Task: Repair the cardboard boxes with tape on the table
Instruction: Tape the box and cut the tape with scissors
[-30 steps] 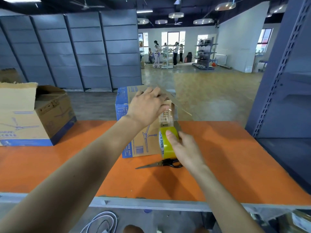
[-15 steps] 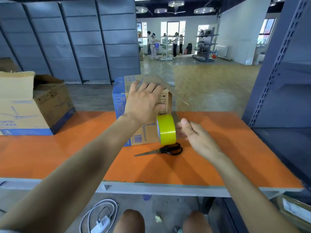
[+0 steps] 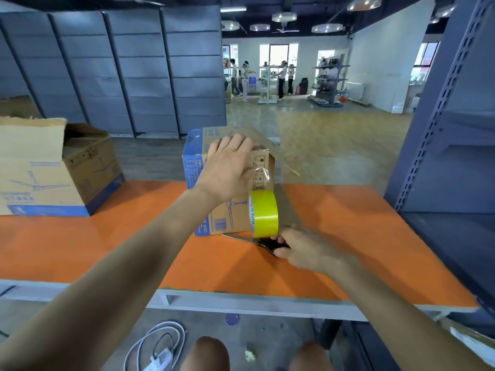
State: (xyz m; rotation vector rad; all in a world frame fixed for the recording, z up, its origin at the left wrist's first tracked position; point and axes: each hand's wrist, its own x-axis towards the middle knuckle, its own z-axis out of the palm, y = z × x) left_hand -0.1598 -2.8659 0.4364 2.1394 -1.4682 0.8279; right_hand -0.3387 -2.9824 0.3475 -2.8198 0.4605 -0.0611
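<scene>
Right hand (image 3: 305, 250) dropped, gripping scissors (image 3: 257, 241); tape roll (image 3: 265, 215) reads "MADE IN"

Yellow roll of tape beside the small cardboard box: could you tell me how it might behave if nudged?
The yellow roll of tape is upright on its round rim, so it would probably roll or tip. A clear strip joins it to the small cardboard box, likely tethering it.

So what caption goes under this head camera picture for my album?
Left hand rests on the box while the right hand grips the scissors beside the tape.
</scene>
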